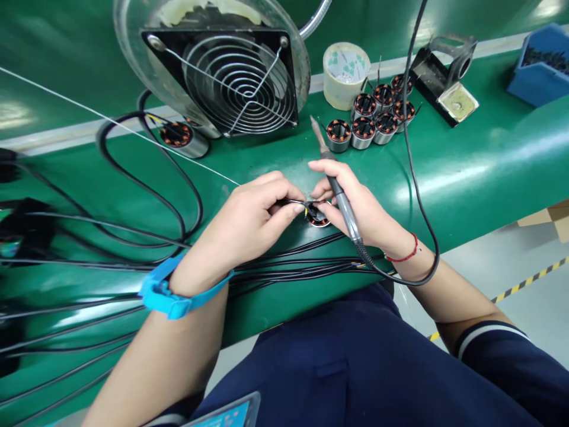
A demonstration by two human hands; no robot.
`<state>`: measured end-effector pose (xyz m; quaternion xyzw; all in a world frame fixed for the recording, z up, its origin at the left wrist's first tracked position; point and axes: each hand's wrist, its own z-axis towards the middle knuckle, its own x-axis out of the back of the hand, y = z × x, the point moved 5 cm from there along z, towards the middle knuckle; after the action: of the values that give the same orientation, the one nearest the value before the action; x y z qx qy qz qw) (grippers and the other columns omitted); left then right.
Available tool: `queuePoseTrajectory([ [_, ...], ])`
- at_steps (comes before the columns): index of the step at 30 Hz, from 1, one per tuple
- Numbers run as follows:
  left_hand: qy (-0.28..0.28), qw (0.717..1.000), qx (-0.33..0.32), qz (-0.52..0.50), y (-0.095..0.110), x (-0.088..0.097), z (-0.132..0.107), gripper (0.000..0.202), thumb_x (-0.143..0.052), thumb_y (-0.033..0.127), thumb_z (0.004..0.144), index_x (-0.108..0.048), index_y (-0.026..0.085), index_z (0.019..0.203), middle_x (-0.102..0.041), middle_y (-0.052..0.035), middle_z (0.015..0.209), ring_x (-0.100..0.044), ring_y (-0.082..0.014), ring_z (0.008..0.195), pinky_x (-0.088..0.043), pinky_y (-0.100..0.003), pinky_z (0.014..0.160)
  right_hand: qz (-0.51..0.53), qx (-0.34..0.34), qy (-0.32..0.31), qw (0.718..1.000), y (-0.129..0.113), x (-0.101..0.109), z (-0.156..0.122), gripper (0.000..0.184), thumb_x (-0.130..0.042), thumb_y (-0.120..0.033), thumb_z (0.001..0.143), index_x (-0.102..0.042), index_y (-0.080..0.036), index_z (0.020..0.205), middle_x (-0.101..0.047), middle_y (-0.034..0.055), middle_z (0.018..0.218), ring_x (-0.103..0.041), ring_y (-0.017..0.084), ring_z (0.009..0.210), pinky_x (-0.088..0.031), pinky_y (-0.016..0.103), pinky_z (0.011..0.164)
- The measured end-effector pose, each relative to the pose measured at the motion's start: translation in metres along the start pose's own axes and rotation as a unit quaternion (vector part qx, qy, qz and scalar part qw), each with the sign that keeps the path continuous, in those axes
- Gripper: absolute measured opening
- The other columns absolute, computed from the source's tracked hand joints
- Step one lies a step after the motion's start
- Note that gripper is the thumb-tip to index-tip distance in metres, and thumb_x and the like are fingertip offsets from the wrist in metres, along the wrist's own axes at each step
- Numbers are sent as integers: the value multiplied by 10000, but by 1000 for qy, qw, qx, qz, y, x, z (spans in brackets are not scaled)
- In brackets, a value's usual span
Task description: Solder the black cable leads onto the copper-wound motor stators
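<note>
My left hand (pixel 260 216) pinches the end of a black cable (pixel 288 201), whose thin wires reach the stator (pixel 319 214) on the bench. A soldering iron (pixel 344 207) rests in my right hand (pixel 355 198), between thumb and forefinger, its tip pointing up and away. The fingertips of that same hand also close near the wires above the stator; the exact spot where they meet is partly hidden. Fingers cover part of the stator. Around my left wrist is a blue strap (pixel 166 296).
Several wound stators (pixel 363 131) stand at the back beside a tape roll (pixel 345 74). A fan with a wire guard (pixel 240 83) is at the back left. An iron stand with sponge (pixel 457 104) and a blue bin (pixel 540 74) are rightward. Black cables (pixel 284 273) cross the bench.
</note>
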<state>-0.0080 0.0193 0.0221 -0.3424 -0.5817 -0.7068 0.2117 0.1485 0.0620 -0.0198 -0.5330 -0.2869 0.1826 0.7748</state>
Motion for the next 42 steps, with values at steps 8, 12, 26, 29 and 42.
queuePoseTrajectory([
  [8,12,999,29,7,-7,3,-1,167,-566,308,918,-693,213,869,-640,-22,799,-586,-182,736,-445,-308,689,-7,-33,22,999,2,-1,1,503,-572,-179,891,-486,-236,1383,-684,-43,908,-692,139,843,-574,306,876],
  [12,6,1000,20,22,-3,-2,-1,206,-549,313,934,-712,196,976,-675,-30,846,-606,-185,764,-470,-302,714,13,-58,28,998,5,-1,4,482,-619,-323,933,-479,-228,1384,-675,-53,837,-677,146,750,-581,326,842],
  [26,101,984,36,141,-4,-1,-2,247,-464,246,926,-681,182,824,-686,-66,815,-639,-208,774,-482,-333,729,-261,107,75,956,-15,-12,-9,377,-482,-198,978,-492,-245,1352,-674,35,1021,-612,227,930,-537,417,909],
  [29,87,990,44,103,0,0,-1,242,-464,255,911,-654,181,782,-665,-46,770,-611,-188,736,-462,-320,718,-255,88,90,959,-5,-8,-8,349,-487,-195,989,-507,-256,1332,-684,27,994,-611,225,915,-530,418,906],
  [42,68,990,108,-58,-5,8,0,223,-512,350,859,-611,186,744,-541,24,638,-424,-118,585,-369,-264,597,-71,37,115,990,-9,-3,-6,394,-563,-231,975,-425,-299,1338,-660,-45,940,-685,146,846,-587,337,852],
])
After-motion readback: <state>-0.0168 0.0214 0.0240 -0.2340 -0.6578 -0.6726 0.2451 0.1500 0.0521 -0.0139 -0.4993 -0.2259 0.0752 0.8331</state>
